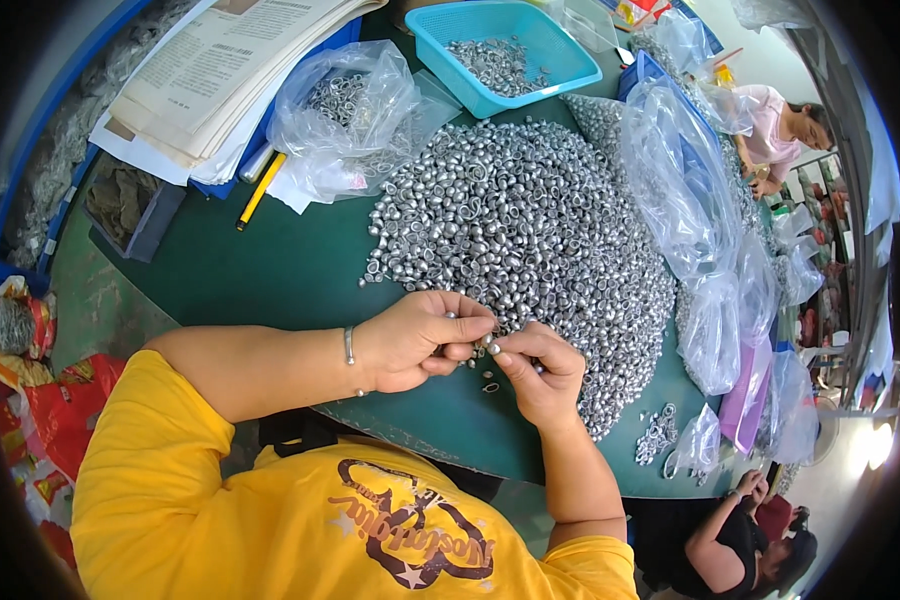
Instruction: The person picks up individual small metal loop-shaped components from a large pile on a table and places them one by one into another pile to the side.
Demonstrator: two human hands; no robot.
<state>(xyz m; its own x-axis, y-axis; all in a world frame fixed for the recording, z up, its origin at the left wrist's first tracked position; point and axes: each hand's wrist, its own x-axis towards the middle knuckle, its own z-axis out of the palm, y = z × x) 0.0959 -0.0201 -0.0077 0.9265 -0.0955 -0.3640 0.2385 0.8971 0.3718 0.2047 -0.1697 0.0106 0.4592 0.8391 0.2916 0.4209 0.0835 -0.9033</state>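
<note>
A big heap of small silver metal pieces (pixel 530 220), rounded and hollow with oval openings, lies on the green tabletop (pixel 240 285). At its near edge my two hands meet, fingertips almost touching. My left hand (pixel 420 340) is closed in a pinch, with small silver pieces showing between its curled fingers. Thumb and forefinger of my right hand (pixel 545 375) pinch a small rounded silver piece (pixel 493 348); another shows under its fingers. Whether the pieces at the fingertips are joined is too small to tell. A few loose ones (pixel 490 387) lie just below.
Beyond the heap stands a light-blue basket (pixel 430 40) with more metal pieces. Clear plastic bags (pixel 345 100) and stacked papers (pixel 200 80) lie far left, near a yellow pencil-like stick (pixel 260 192). More bags (pixel 680 180) line the right. Two other people (pixel 775 130) sit at the right.
</note>
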